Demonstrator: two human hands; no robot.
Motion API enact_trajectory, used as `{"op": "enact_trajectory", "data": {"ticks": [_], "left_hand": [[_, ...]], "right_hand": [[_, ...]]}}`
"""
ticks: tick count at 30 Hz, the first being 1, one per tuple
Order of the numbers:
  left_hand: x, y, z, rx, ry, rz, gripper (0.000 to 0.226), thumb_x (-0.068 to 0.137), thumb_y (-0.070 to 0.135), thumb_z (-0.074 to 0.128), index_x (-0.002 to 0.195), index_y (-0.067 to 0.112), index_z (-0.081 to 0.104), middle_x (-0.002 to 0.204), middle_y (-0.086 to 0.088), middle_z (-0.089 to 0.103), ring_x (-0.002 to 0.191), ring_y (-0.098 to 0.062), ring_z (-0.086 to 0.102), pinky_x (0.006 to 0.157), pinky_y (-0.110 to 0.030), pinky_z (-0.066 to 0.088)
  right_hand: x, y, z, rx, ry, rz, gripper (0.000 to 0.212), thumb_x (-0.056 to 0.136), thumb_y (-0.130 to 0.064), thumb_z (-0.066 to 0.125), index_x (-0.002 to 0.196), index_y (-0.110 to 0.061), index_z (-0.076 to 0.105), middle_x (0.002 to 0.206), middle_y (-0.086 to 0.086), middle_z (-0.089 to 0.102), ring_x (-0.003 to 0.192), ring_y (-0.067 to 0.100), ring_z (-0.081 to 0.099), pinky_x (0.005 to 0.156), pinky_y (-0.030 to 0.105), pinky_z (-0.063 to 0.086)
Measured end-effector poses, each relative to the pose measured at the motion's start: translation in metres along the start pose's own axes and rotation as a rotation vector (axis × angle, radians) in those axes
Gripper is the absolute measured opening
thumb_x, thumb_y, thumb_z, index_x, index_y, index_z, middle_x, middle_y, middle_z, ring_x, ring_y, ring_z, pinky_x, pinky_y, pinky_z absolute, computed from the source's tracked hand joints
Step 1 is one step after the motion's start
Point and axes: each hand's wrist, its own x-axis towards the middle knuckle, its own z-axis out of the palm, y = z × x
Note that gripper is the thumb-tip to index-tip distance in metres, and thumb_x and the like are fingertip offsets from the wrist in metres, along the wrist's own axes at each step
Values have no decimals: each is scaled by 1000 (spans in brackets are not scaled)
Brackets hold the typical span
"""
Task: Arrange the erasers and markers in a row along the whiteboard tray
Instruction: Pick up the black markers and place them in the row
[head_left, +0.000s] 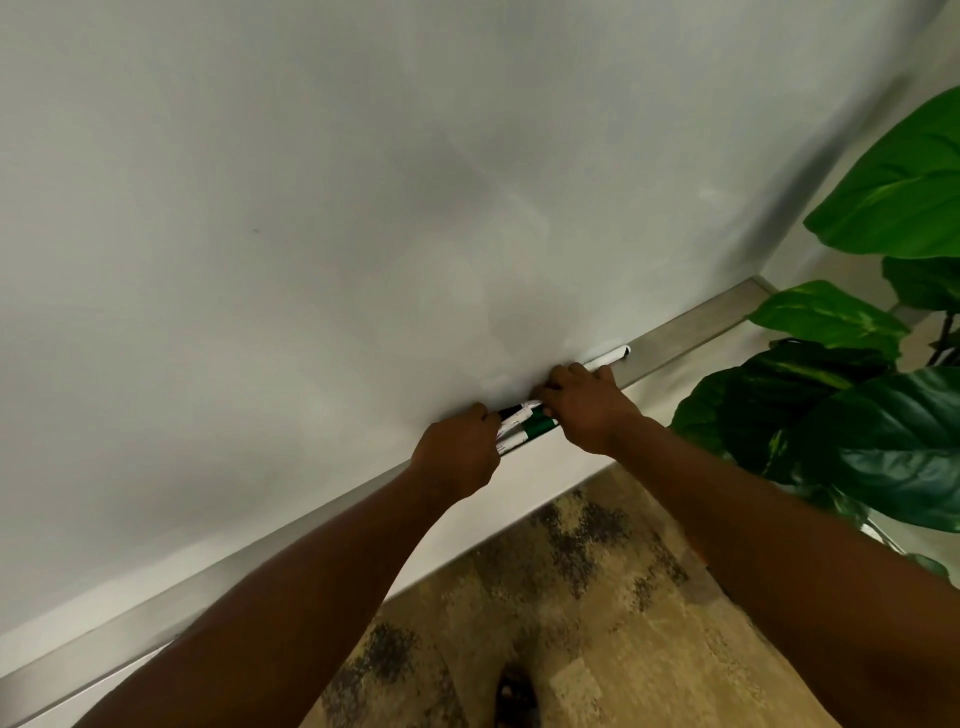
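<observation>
Where the long brushed-metal whiteboard tray (691, 332) runs diagonally from lower left to upper right under the plain white whiteboard (363, 182), both hands meet at about its middle. The left hand (457, 449) has its fingers curled around the near ends of a small cluster of markers lying on the tray. The cluster: a marker with a white barrel and a green label band (535, 427), and a second white marker with a black section (514, 413) just behind it, closer to the board. The two lie side by side, touching or nearly so; exact count in the cluster cannot be told, since both hands cover part of it. No erasers can be made out.

The right hand (587, 402) lies over the far ends of the same markers, knuckles up, fingers bent down onto them and toward the board. Whether it grips them or only presses on them cannot be told from this angle.

A separate white marker with a dark tip end (610, 357) lies along the tray just beyond the right hand's fingertips, parallel to the tray edge, its near end hidden beneath the fingers.

Surroundings: large glossy green leaves of a potted plant (857, 364) at the right, near the tray's far end. Floor below is tan carpet with dark mottled patches (571, 597).
</observation>
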Motion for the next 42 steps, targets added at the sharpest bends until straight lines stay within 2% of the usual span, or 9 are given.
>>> {"op": "enact_trajectory", "data": {"ticks": [5, 12, 17, 20, 22, 26, 32, 36, 42], "left_hand": [[0, -1, 0, -12, 20, 15, 28, 89, 25, 50, 115, 19, 55, 109, -3, 56, 91, -29, 61, 71, -40, 49], [-1, -9, 4, -46, 76, 63, 28, 85, 29, 50, 110, 20, 56, 105, -1, 57, 84, -30, 62, 65, -38, 48], [-3, -15, 5, -36, 128, 118, 27, 83, 32, 49, 107, 23, 56, 99, 0, 57, 76, -30, 61, 59, -36, 46], [-4, -16, 5, -35, 142, 137, 27, 83, 32, 48, 106, 22, 56, 98, -1, 57, 74, -30, 61, 58, -37, 47], [-5, -17, 4, -23, 146, 145, 27, 83, 33, 48, 106, 23, 56, 98, 0, 57, 74, -30, 61, 58, -36, 47], [-7, -20, 1, -14, 151, 166, 27, 83, 34, 48, 106, 22, 56, 98, 0, 58, 74, -28, 61, 56, -35, 45], [-15, -26, 0, -18, 132, 167, 29, 85, 34, 48, 110, 22, 56, 100, 0, 58, 75, -27, 61, 58, -35, 45], [-26, -34, 0, -21, 137, 159, 31, 86, 34, 48, 113, 22, 57, 102, 0, 59, 75, -27, 62, 59, -34, 47], [-49, -52, 0, -21, 129, 155, 33, 88, 35, 48, 117, 22, 57, 104, 0, 59, 78, -27, 62, 60, -34, 46]], "right_hand": [[2, -7, -2, -21, 6, 43, 30, 87, -18, 50, 117, -21, 54, 117, 5, 50, 113, 29, 45, 84, 43, 36], [-3, -2, -5, -47, 126, 16, 23, 86, -18, 56, 110, -17, 54, 111, 7, 53, 102, 30, 50, 78, 42, 38], [-19, 27, -4, -60, 227, 9, 35, 82, -8, 60, 115, -19, 56, 106, 5, 62, 99, 29, 52, 79, 43, 38], [-25, 52, -6, -111, 186, 80, 57, 79, -1, 59, 133, -17, 49, 113, 8, 59, 103, 31, 50, 79, 42, 37], [-25, 62, -8, -136, 110, 121, 63, 79, -1, 58, 139, -17, 44, 118, 11, 56, 108, 32, 48, 82, 43, 36], [-16, 69, -10, -158, -15, 194, 55, 87, -13, 53, 140, -23, 41, 127, 9, 48, 118, 31, 41, 90, 44, 33], [-1, 67, -21, -184, -85, 248, 45, 81, -10, 55, 122, -27, 58, 115, 8, 50, 115, 30, 42, 91, 45, 34], [-6, 66, -21, -213, -46, 257, 47, 83, -6, 50, 125, -25, 56, 118, 9, 50, 112, 31, 46, 90, 44, 36], [-18, 61, -29, -293, 85, 261, 29, 84, -15, 60, 113, -19, 60, 109, 7, 59, 100, 31, 52, 81, 43, 40]]}}
